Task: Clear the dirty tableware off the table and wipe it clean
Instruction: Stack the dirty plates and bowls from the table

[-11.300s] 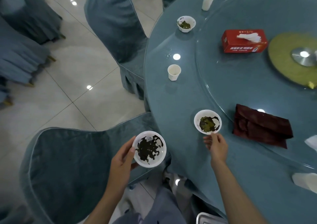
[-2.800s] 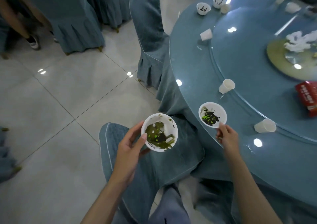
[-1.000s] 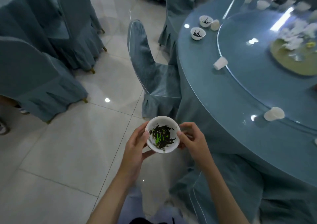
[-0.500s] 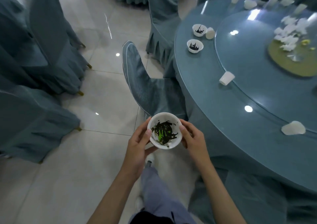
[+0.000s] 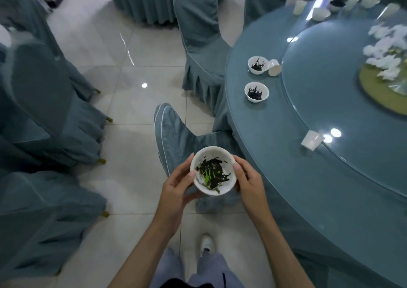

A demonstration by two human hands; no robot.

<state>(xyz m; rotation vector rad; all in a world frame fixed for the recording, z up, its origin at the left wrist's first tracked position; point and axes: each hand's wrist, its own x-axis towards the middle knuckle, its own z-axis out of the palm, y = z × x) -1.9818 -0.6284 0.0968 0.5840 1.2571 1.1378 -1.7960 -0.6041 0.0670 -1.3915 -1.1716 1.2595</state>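
Note:
I hold a white bowl (image 5: 213,171) smeared with dark and green food scraps over the floor, beside the round blue table (image 5: 308,177). My left hand (image 5: 176,187) cups its left side and underside. My right hand (image 5: 247,180) grips its right rim. It may be a stack of bowls, but only the top one shows. On the table ahead stand two more dirty white bowls, one near (image 5: 256,92) and one farther (image 5: 258,64), with a tipped paper cup (image 5: 274,67) beside the farther one. Another paper cup (image 5: 311,142) lies on its side at the turntable's edge.
A glass turntable (image 5: 330,67) carries a yellow-green mat (image 5: 374,89) with crumpled white tissues (image 5: 387,51). More cups and a bowl sit at the table's far rim (image 5: 321,13). Blue-covered chairs stand ahead (image 5: 174,137), farther up (image 5: 202,34) and at left (image 5: 44,111). My feet are on the tiled floor (image 5: 132,67).
I have walked on along the table edge with the bowl in both hands. The two dirty bowls ahead are nearer, and the chair in front is closer below the bowl.

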